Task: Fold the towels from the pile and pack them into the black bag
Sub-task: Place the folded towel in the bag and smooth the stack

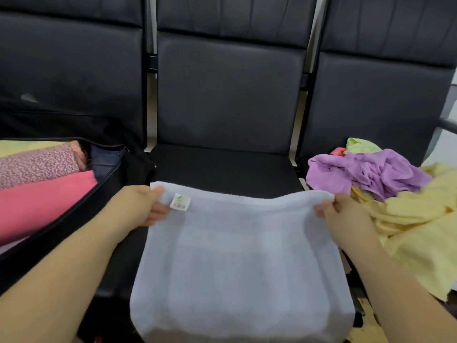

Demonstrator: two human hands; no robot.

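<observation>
A pale blue towel point(237, 256) hangs in front of the middle seat point(222, 169), held up by its two top corners so it drops flat and square, ready for the next fold. The left hand point(141, 206) pinches the left corner, thumb on top and fingers behind, just beside a small white label point(181, 201); the right hand point(343, 214) pinches the right corner in the same grip. The cloth looks thick and soft, already doubled perhaps, though blur at its lower edge makes that hard to tell. On the left, the open black bag point(74, 214) already holds a pink towel point(42, 206) and a speckled one point(37, 167). On the right lies the loose pile point(395, 206) of purple and yellow towels.
</observation>
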